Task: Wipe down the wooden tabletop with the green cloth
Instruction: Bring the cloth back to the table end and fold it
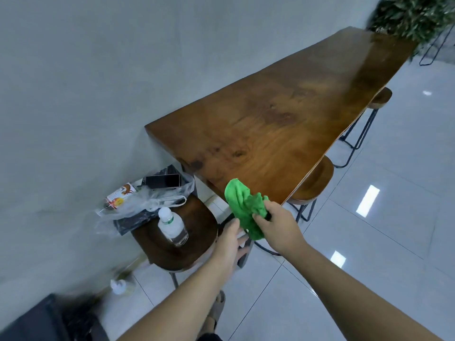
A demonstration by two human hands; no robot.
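A long wooden tabletop (278, 129) runs from the centre to the upper right, along a grey wall. The crumpled green cloth (243, 205) hangs in the air just off the table's near corner, below its edge. My right hand (278, 227) grips the cloth's lower right part between thumb and fingers. My left hand (230, 244) is beside it on the left, fingers spread, its fingertips touching the cloth's lower edge. No part of the cloth lies on the tabletop.
A round wooden stool (197, 244) at lower left carries a clear water bottle (172, 226), a plastic bag (147, 200) and a phone (162, 180). Two more stools (315, 180) sit under the table's right edge. A plant (413, 18) stands at the far end.
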